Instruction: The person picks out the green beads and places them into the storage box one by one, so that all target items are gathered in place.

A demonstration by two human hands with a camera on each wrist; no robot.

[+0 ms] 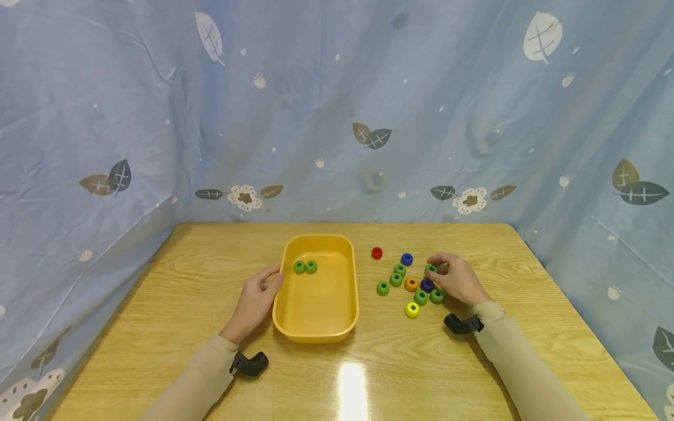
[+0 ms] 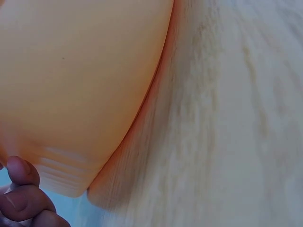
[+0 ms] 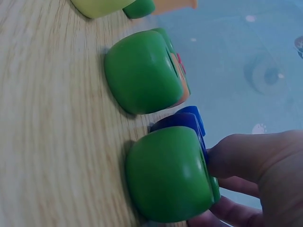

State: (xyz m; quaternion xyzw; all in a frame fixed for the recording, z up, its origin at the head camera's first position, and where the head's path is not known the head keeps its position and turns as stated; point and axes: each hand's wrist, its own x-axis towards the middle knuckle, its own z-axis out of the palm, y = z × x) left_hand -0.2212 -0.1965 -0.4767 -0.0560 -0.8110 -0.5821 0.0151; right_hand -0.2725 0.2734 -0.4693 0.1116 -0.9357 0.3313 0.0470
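Note:
A yellow tray (image 1: 284, 318) sits mid-table with two green beads (image 1: 305, 267) in its far left corner. My left hand (image 1: 274, 280) rests against the tray's left rim, its fingers (image 2: 21, 198) loosely curled beside the outer wall. My right hand (image 1: 438, 268) pinches a green bead (image 1: 430, 269) on the table at the right edge of a cluster of loose beads. In the right wrist view two other green beads (image 3: 144, 71) lie on the wood, and my fingers (image 3: 251, 156) sit beside the nearer one (image 3: 168, 175), with a dark blue bead (image 3: 182, 120) behind it.
Right of the tray lie a red bead (image 1: 376, 252), a blue bead (image 1: 406, 259), an orange bead (image 1: 411, 285), a purple bead (image 1: 427, 285), a yellow bead (image 1: 412, 310) and several green ones (image 1: 396, 279). A blue leaf-patterned curtain (image 1: 337, 117) surrounds the wooden table (image 1: 368, 380).

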